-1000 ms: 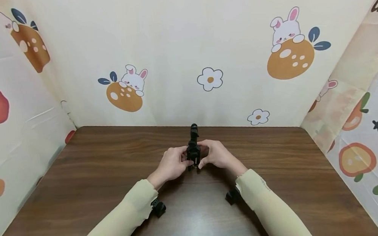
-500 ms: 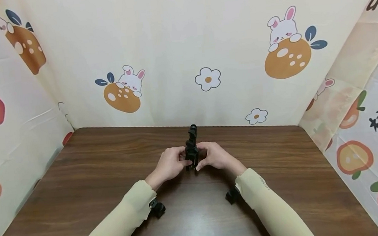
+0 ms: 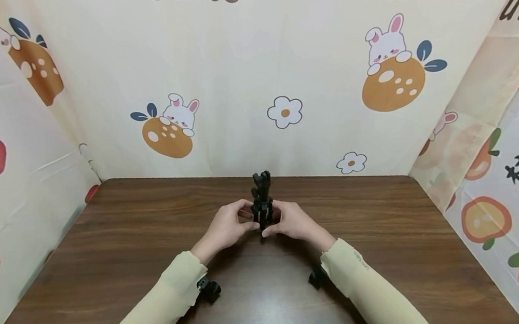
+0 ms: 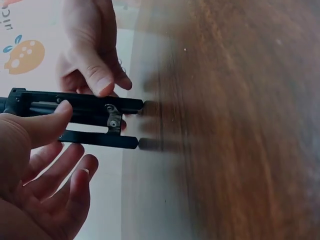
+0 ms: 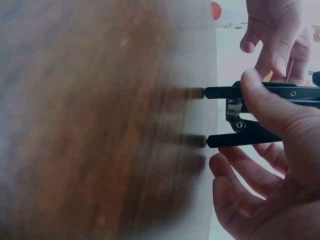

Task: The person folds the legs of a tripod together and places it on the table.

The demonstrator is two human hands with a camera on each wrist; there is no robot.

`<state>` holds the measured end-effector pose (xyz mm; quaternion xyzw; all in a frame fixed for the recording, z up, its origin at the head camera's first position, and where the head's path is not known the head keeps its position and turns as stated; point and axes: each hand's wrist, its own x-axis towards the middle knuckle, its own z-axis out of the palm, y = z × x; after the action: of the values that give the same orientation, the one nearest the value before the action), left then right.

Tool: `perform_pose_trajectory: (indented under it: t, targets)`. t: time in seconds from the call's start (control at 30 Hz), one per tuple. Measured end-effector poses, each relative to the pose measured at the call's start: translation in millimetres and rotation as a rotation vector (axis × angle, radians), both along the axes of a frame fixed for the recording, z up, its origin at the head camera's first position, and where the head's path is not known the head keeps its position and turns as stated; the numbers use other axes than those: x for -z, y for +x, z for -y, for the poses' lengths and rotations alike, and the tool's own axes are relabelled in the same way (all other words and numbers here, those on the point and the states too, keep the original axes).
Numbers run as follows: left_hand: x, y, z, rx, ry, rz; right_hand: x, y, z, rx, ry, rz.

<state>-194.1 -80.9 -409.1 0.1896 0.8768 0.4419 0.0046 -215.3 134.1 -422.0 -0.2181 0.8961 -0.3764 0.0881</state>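
Observation:
A small black tripod (image 3: 261, 195) stands upright near the back of the table, its top forked into two stubs. My left hand (image 3: 225, 228) holds it from the left, the thumb lying along a leg in the left wrist view. From the right, my right hand (image 3: 294, 222) grips it, and the right wrist view has that thumb (image 5: 262, 97) pressed on one leg while the other fingers curl below. Leg tips (image 4: 135, 104) meet the wood, and a metal hinge link (image 4: 114, 120) joins the legs. The hands partly hide the tripod's lower half.
The brown wooden table (image 3: 142, 215) ends at a cream curtain (image 3: 239, 148) printed with rabbits, oranges and flowers. More printed cloth hangs at the left and right sides. A small black camera is strapped at each wrist.
The tripod has turned and shifted slightly left; its top, a single stub before, now looks forked. My left hand has moved a little left, and the right stays against it.

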Motion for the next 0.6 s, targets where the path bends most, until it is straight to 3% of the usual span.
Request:
perform_pose_trajectory:
  t: [0.3,0.6]
  targets:
    - [-0.8,2.5,2.2,-0.038,0.024,0.063,-5.8,4.4,-5,0.056,0.031,-0.066]
    - [3.6,6.7,-3.9,0.009,0.018,0.070,-4.2,13.0,-5,0.075,0.050,-0.060]
